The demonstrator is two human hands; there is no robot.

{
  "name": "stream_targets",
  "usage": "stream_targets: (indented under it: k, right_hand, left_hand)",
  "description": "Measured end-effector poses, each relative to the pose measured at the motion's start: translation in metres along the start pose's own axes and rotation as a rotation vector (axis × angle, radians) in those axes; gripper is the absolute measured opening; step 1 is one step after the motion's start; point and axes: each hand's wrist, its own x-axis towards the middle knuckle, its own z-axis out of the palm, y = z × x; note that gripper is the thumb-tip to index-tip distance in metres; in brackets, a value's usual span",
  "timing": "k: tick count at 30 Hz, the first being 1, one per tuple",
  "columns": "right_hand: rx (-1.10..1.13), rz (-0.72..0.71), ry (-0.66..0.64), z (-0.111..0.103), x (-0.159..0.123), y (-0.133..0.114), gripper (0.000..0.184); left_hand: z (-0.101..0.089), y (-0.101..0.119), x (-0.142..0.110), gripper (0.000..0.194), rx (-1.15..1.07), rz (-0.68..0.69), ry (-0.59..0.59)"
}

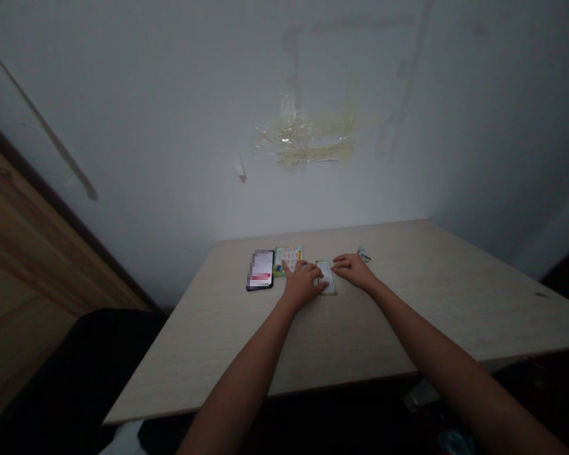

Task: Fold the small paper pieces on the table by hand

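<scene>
A table (436,297) stands against a wall (180,126). On it, from left to right: a phone (260,272), a sheet (289,253) just beside it, a small card (327,280), and a wrapper (366,255). The left hand (304,284) lies between sheet and card, overlapping both — the right hand (352,268) is at the card's right edge, before the wrapper.
</scene>
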Motion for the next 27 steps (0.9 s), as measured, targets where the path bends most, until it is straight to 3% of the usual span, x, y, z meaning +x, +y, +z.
stream_targets:
  k: [9, 17, 27]
  right_hand:
    - [0.082, -0.001, -0.085, -0.009, -0.007, -0.005, 0.011]
    - [0.048, 0.01, -0.063, -0.006, -0.005, 0.0, 0.014]
    - [-0.086, 0.029, -0.024, -0.002, 0.002, 0.004, 0.015]
  left_hand:
    - [0.004, -0.001, -0.002, 0.028, -0.042, -0.023, -0.046]
    - [0.001, -0.002, -0.002, 0.045, -0.029, -0.05, -0.118]
    - [-0.002, -0.002, -0.002, 0.049, 0.001, -0.064, -0.158]
